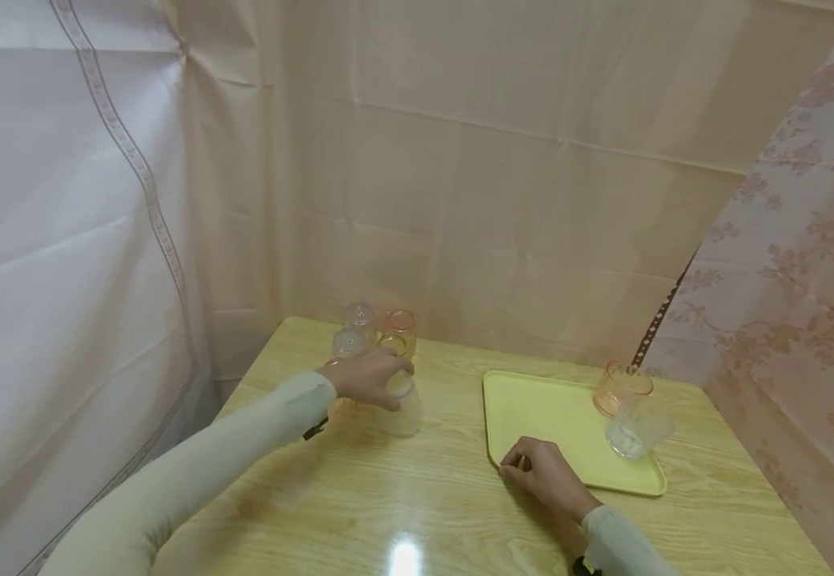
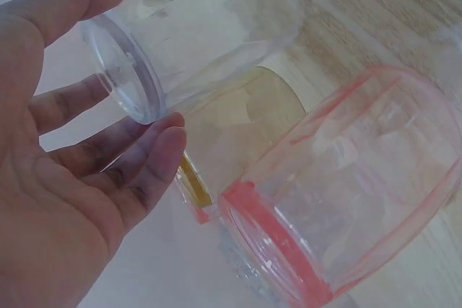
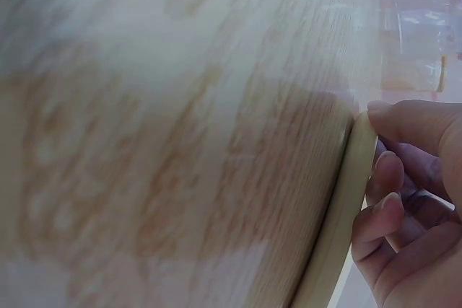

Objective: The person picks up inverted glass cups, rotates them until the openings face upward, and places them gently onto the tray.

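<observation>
At the left of the table, my left hand [image 1: 370, 376] reaches over a clear glass [image 1: 406, 416] that stands upside down. In the left wrist view the thumb and fingers grip this clear glass [image 2: 209, 27] round its thick base. Close beside it are a yellow-tinted glass [image 2: 238, 113] and a pink-tinted glass [image 2: 354, 171], also base up. My right hand [image 1: 547, 476] pinches the near left corner of a yellow tray [image 1: 539, 408]. Seen from the right wrist, the thumb lies on the tray's rim [image 3: 346, 185] with the other fingers curled at its side.
An orange glass [image 1: 607, 400] and another clear glass [image 1: 629, 440] are at the tray's right end. Behind my left hand stand pale purple glasses [image 1: 348, 342] and an orange-pink glass [image 1: 402, 322]. Cloth curtains [image 1: 460, 240] hang round the wooden table [image 1: 359, 496].
</observation>
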Available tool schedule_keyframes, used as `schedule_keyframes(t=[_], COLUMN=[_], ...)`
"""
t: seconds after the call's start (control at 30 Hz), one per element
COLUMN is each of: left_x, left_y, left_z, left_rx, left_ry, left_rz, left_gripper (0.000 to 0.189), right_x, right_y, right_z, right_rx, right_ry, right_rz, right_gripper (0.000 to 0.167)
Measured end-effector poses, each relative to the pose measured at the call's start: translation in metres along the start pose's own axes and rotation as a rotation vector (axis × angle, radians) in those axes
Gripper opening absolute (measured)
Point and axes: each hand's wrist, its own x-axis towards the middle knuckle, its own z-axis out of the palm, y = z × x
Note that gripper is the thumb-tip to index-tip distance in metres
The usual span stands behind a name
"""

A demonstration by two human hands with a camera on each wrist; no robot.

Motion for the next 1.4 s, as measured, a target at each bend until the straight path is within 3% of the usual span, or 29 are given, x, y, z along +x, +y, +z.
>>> schedule_keyframes(t=[0.43, 0.83, 1.1, 1.4], left_x=[0.001, 0.0, 0.001, 0.004], left_y=[0.003, 0.003, 0.004, 0.007], left_z=[0.008, 0.016, 0.017, 0.022], left_rx=[-0.083, -0.129, -0.201, -0.269], left_ry=[0.063, 0.161, 0.201, 0.216], left_rz=[0.005, 0.014, 0.044, 0.036], left_gripper=[0.063, 0.059, 0.058, 0.059], right_x=[-0.002, -0.001, 0.0, -0.001], right_y=[-0.003, -0.003, -0.003, -0.004], right_z=[-0.002, -0.001, 0.0, -0.001], right_rx=[0.03, 0.014, -0.002, 0.004], right_ry=[-0.017, -0.019, 0.005, -0.005], right_rz=[0.004, -0.005, -0.01, -0.01], right_gripper=[0.007, 0.005, 0.004, 0.004])
